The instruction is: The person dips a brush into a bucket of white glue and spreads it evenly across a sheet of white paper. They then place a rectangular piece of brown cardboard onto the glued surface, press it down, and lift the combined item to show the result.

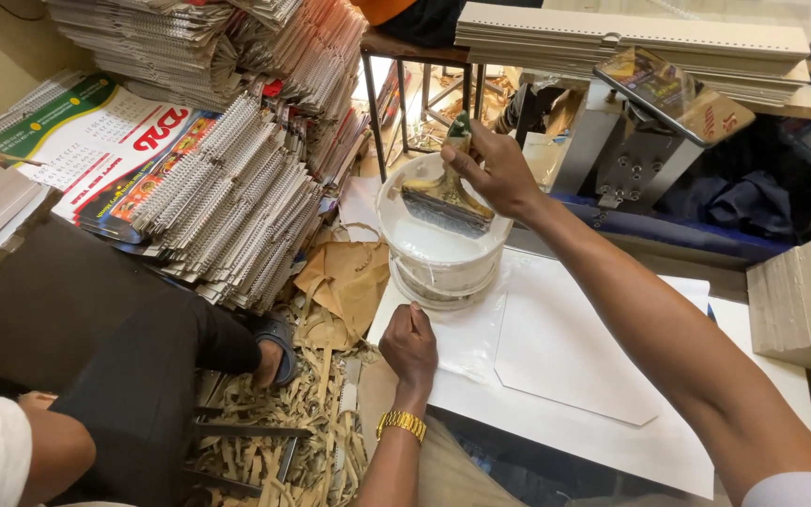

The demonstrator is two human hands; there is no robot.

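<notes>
Head view: a wide paste brush [446,199] is gripped by its stiff handle in the right hand [492,169], bristles over the white glue bucket [438,253]. Wet bristles are judged soft and drippy. Beside the bucket, the left hand [409,345] is pressed, loosely curled, on light, floppy white sheets [565,357].

Right arm stretched far, right hand [495,174] in a closed pinching grip; left hand [409,349] lies near, fingers curled, palm down.
</notes>
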